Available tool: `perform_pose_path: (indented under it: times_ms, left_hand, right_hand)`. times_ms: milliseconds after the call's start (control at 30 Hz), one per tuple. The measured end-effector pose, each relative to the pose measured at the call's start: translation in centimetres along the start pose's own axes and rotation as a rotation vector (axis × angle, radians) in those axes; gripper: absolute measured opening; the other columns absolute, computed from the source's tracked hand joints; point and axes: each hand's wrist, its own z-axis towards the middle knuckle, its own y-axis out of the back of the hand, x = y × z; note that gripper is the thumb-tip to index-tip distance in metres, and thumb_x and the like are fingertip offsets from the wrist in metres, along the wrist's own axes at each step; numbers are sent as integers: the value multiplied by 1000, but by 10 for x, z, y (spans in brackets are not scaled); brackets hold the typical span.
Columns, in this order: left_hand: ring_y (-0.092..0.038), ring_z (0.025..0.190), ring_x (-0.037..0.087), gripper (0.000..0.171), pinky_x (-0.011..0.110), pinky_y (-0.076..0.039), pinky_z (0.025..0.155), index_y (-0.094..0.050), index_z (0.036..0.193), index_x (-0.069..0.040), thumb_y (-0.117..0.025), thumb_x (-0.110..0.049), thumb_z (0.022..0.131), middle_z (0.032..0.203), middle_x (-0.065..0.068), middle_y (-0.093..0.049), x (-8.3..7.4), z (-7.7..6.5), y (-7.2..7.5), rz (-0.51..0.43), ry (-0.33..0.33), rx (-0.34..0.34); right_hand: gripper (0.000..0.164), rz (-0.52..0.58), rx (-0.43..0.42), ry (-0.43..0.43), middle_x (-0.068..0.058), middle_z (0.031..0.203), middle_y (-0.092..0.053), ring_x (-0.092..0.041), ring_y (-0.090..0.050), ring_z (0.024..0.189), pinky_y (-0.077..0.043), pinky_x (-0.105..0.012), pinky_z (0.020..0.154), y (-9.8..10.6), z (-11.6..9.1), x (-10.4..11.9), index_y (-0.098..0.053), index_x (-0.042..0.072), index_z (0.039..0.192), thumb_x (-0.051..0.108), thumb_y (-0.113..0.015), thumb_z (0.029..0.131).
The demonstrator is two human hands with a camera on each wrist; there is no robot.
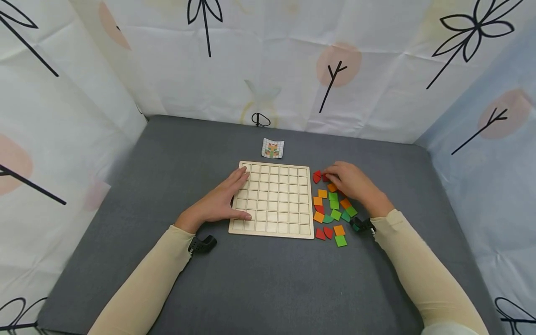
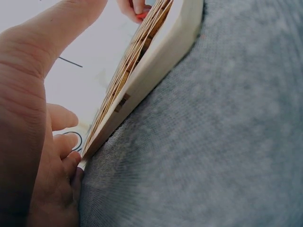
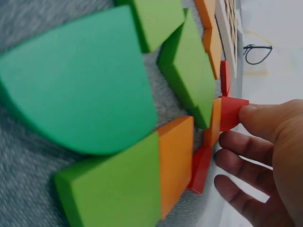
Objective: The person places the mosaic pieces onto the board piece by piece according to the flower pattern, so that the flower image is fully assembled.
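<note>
A square wooden grid board (image 1: pixel 274 196) lies on the dark grey table. My left hand (image 1: pixel 219 200) rests at its left edge with the fingers spread, thumb low on the board and fingertips near the upper left corner. Beyond the board's right edge, my right hand (image 1: pixel 355 184) pinches a red tile (image 3: pixel 231 113) between thumb and fingers. In the right wrist view that tile overlaps an orange tile (image 3: pixel 215 122). Around it lie loose green tiles (image 3: pixel 187 71) and a teal tile with a rounded side (image 3: pixel 80 80). The right palm hides some tiles in the head view.
A small card with a coloured picture on a grid (image 1: pixel 272 148) lies behind the board. Several red, orange and green tiles (image 1: pixel 340 241) are scattered along the board's right side. A printed white cloth (image 1: pixel 284 70) hangs around the table (image 1: pixel 268 284).
</note>
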Motion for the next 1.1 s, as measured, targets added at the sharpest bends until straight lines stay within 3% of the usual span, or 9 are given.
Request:
perform_pose_path:
  times_ms: [267, 567, 933, 1100]
  left_hand:
    - [4, 166, 21, 129, 59, -19, 128, -10, 176, -13, -90, -58, 86, 183, 3, 4, 1, 0, 1, 3, -4, 1]
    - [5, 166, 24, 131, 60, -18, 128, -10, 176, -10, -89, -61, 84, 182, 6, 3, -2, 0, 1, 12, -6, 9]
    - [7, 166, 32, 132, 58, -14, 129, -11, 173, -1, -85, -65, 85, 181, 14, 0, -4, 6, -5, 218, -11, 37]
    - [9, 166, 32, 135, 58, -13, 130, -12, 173, -1, -87, -66, 82, 181, 14, 1, -5, 7, -5, 229, -12, 51]
  right_hand:
    - [31, 3, -5, -77, -17, 116, -70, -34, -63, 99, -54, -54, 91, -5, 5, 3, -78, 1, 127, 24, -76, 106]
    - [27, 22, -33, -146, -14, 101, -70, -31, -63, 87, -54, -50, 80, -5, 6, 5, -80, 1, 116, 24, -81, 102]
    - [23, 35, -19, -136, -17, 111, -71, -33, -66, 97, -56, -52, 86, -4, 2, 4, -80, 1, 122, 14, -77, 102]
    - [24, 55, -27, -144, -20, 116, -69, -35, -64, 99, -55, -53, 87, -4, 0, 3, -79, 0, 123, 11, -76, 102]
